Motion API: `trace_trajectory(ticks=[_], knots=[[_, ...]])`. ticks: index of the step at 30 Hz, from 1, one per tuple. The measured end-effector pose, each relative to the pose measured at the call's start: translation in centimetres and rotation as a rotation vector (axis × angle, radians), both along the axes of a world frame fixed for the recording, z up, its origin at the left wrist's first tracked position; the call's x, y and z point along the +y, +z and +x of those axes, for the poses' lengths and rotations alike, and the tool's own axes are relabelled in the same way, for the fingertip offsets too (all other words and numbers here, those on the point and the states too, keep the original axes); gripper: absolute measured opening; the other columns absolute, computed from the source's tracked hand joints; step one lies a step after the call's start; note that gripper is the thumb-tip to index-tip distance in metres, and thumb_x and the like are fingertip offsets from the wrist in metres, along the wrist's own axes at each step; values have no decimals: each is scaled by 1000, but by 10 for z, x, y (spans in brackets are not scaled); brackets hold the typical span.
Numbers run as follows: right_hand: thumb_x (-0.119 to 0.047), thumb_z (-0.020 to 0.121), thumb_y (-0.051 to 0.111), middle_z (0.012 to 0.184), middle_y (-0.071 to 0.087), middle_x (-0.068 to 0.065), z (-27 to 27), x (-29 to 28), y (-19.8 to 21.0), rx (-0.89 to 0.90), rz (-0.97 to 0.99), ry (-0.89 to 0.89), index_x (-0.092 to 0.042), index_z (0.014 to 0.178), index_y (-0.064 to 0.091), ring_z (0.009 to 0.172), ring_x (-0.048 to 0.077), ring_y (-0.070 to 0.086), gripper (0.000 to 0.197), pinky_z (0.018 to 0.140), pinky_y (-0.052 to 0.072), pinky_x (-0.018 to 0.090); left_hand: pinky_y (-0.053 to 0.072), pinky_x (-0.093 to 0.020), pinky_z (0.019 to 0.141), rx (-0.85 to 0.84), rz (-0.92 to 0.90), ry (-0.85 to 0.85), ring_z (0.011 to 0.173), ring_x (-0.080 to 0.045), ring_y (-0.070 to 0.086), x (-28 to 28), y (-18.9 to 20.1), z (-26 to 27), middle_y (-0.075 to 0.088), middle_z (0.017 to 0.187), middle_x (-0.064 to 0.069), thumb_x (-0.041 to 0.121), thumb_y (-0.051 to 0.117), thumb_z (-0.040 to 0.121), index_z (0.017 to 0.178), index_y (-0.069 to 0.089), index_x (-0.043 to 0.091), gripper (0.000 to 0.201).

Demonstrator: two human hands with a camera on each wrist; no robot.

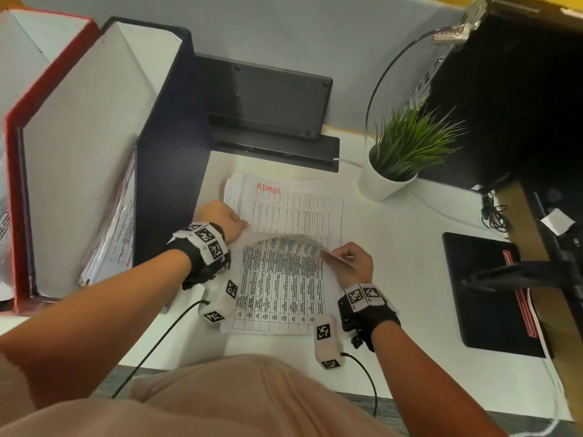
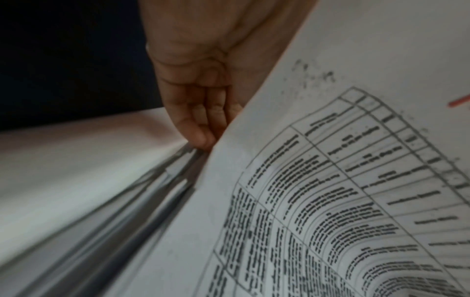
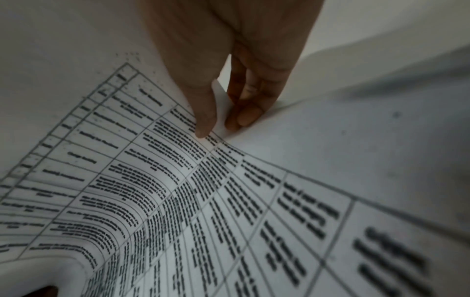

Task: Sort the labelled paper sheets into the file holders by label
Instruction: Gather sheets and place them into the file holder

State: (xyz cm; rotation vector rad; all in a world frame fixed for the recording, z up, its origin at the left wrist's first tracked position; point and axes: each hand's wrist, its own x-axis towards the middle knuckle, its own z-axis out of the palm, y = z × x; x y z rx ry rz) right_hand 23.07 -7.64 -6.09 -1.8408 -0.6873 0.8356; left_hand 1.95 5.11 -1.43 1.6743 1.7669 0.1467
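A stack of printed sheets (image 1: 315, 212) lies on the white desk (image 1: 394, 279); the sheet exposed at its far end bears "ADMIN" (image 1: 268, 187) in red. The top sheet (image 1: 280, 285), a printed table, curls up at its far edge towards me. My left hand (image 1: 239, 225) holds its far left edge, fingers (image 2: 201, 120) behind the paper (image 2: 330, 201) and thumb hidden. My right hand (image 1: 339, 257) pinches the far right corner, thumb (image 3: 203, 120) on the print and fingers (image 3: 244, 112) behind. A red file holder (image 1: 19, 121) and a navy file holder (image 1: 170, 121) stand left, with papers (image 1: 116, 231) inside.
A potted plant (image 1: 400, 159) stands right of the stack's far end. A black monitor base (image 1: 268, 102) sits behind the stack. A black pad with red trim (image 1: 485, 294) and cables (image 1: 495, 212) lie at the right. Wrist camera cables trail over the desk's near edge.
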Motion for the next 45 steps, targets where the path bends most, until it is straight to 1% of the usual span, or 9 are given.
trace_trajectory(ticks=[6,12,18,24,27,30,32,36,45], knots=[[-11,70,80,52,44,-5,3,2,1,-55,-51,2,-18,51,40,50,8,38,44,44,31,7,32,-22,45,20,99,-39,49,-14,43,-10,3,6,47,55,-1,18,53,92,62,60,5,34],[-11,68,81,67,51,12,4,3,2,-18,-86,-24,3,69,50,62,17,44,34,48,35,12,49,-19,69,-205,487,-159,75,-18,61,-26,4,4,68,95,-7,7,62,85,98,72,4,16],[-10,63,84,106,65,10,1,5,6,22,-104,-89,-4,112,56,94,22,61,57,83,52,33,44,-4,51,-586,230,13,65,-5,57,-24,-4,2,57,79,7,-5,59,82,73,55,20,27],[1,61,83,108,58,4,3,4,7,77,9,-88,-10,126,44,97,17,57,76,86,51,33,52,-33,81,-639,71,-74,91,-30,63,-15,-6,-6,63,79,-5,-23,53,77,62,60,15,41],[-9,65,83,104,67,15,3,4,6,78,-106,-60,-3,107,61,95,28,63,47,81,53,35,52,-38,82,-619,31,-103,91,-31,61,-14,-4,-8,62,78,-8,-19,58,76,61,60,12,34],[-3,72,76,72,63,9,4,4,8,206,-90,-78,-6,73,64,68,21,58,12,61,50,24,48,-33,79,-423,75,-90,88,-25,60,-6,-6,-10,64,88,-9,-10,55,82,86,66,7,21],[9,75,58,53,51,4,6,6,10,448,-81,-144,-8,48,51,55,19,49,32,45,46,18,46,-31,77,-265,61,-2,92,-29,60,0,-8,-11,65,98,-11,2,52,90,103,65,4,18],[14,67,45,45,47,3,8,7,8,652,-79,-271,-9,33,41,46,24,49,41,39,45,21,44,-24,56,-119,-21,83,69,-17,57,7,-5,-8,68,86,-11,30,64,86,81,68,1,29],[10,60,51,42,49,-1,8,7,-5,635,-5,-263,-13,28,44,42,16,53,41,40,43,19,49,-24,57,-20,-128,85,75,-19,64,14,-2,-4,66,77,-4,34,83,65,84,70,5,38]])
